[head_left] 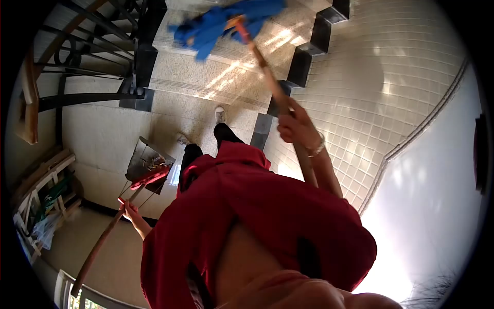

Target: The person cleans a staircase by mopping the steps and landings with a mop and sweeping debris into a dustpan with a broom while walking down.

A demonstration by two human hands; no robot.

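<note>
My right hand (pixel 298 126) is wrapped round the wooden stick of a mop (pixel 265 67). The mop's blue cloth strips (pixel 226 23) lie over the pale stair steps at the top, slightly blurred. My left hand (pixel 131 212) is closed on the wooden handle (pixel 98 247) of a dustpan, low on the left. The dustpan (pixel 140 159) has a dark pan and a red edge, with small debris in it. It hangs or rests beside my left foot; which of the two I cannot tell.
A black metal railing with a wooden handrail (pixel 31 98) stands at the upper left. Stacked wooden frames (pixel 46 198) and a plastic bag lean at the left. Pale steps (pixel 200 77) rise ahead. A tiled wall (pixel 355 103) with black stepped trim runs along the right.
</note>
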